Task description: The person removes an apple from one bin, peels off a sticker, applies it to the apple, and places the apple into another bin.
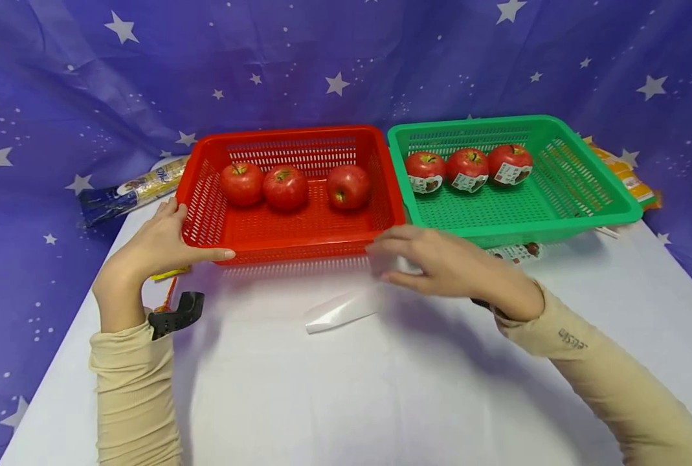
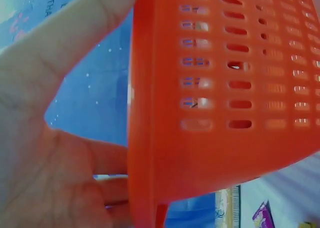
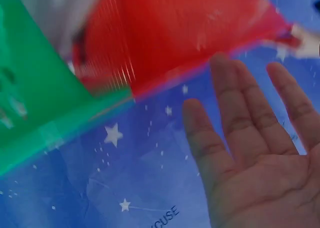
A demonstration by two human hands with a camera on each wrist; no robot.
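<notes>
A red plastic basket [image 1: 299, 249] holds three apples [image 1: 285, 188] without labels. My left hand [image 1: 153, 243] grips its front left corner, thumb along the front rim and fingers at the left side rim. In the left wrist view, the fingertips pass behind the red rim. Blurred by motion, my right hand [image 1: 439, 262] is close to the basket's front right corner. Its fingers [image 3: 235, 108] are extended and spread in the right wrist view, with nothing held. To the right, a green basket [image 1: 532, 226] contains three apples [image 1: 467, 169] with white printed labels.
A glossy white sheet [image 1: 342, 312] lies in front of the red basket. Behind the left hand is a yellow-and-blue package [image 1: 136, 188]. An orange package [image 1: 625, 171] sits beyond the green basket, and a printed strip [image 1: 517, 252] shows below its front edge.
</notes>
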